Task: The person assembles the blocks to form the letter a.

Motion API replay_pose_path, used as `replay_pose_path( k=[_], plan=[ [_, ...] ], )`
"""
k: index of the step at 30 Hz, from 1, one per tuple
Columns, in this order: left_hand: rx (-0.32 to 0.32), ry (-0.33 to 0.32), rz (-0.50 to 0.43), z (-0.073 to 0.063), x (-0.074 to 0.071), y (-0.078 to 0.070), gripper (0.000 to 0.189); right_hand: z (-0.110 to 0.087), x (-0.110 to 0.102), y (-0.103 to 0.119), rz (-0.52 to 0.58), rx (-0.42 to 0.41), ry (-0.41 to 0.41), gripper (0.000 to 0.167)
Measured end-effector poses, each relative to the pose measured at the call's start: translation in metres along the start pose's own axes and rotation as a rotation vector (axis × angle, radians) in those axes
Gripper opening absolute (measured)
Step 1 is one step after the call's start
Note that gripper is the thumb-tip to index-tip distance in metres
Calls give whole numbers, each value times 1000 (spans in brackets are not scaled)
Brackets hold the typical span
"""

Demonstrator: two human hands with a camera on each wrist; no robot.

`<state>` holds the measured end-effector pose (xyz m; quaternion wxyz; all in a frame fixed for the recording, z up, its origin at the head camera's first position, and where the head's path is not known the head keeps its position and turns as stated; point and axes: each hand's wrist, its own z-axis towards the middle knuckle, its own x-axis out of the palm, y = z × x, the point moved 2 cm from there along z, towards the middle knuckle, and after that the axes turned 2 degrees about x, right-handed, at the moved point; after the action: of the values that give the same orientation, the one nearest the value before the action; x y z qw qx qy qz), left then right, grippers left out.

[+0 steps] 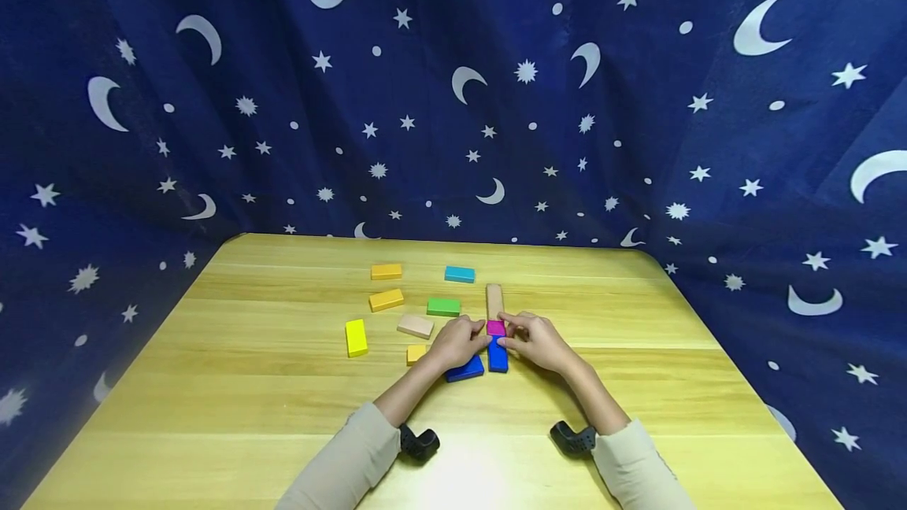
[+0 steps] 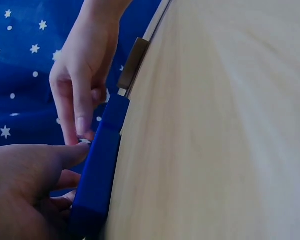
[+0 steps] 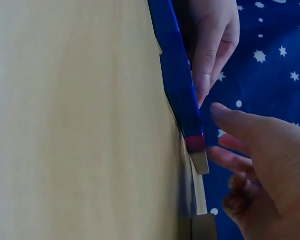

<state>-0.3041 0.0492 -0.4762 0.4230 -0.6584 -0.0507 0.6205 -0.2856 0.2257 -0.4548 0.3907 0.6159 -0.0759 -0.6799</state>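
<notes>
Near the middle of the table in the head view, a magenta block lies end to end between a plain wooden block and a blue block. My left hand is at the left side of this row, its thumb and forefinger tips close to the magenta block. From the right, my right hand reaches over the row. Its thumb and fingers are spread apart in the right wrist view, with nothing between them. A second blue block lies partly under my left wrist.
Left of the row lie a green block, a light blue block, a wooden block, a yellow block and several orange blocks. A dark blue curtain with moons and stars hangs behind the table.
</notes>
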Motion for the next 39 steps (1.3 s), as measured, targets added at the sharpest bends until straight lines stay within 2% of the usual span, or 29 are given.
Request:
replay_pose_path(
  k=[3, 5, 8, 15, 24, 34, 39],
  plan=[
    [15, 8, -12, -1, 0, 1, 48, -2, 0, 1, -52, -31, -74, 44],
    [27, 12, -12, -1, -1, 2, 48, -5, 1, 0, -65, -48, -91, 44],
    [33, 12, -19, -1, -1, 3, 48, -9, 5, -2, -54, -75, -89, 43],
    [27, -7, -33, -1, -1, 2, 49, -13, 16, -4, -55, -54, -114, 38],
    [14, -9, -32, -2, -1, -1, 47, -14, 16, 1, -91, -54, -141, 35],
    [62, 0, -29, -6, -5, -3, 46, -20, 16, 10, -66, -69, -119, 36],
    [51, 5, -33, -7, -6, -3, 47, -20, 17, 12, -62, -76, -158, 37]
  ],
)
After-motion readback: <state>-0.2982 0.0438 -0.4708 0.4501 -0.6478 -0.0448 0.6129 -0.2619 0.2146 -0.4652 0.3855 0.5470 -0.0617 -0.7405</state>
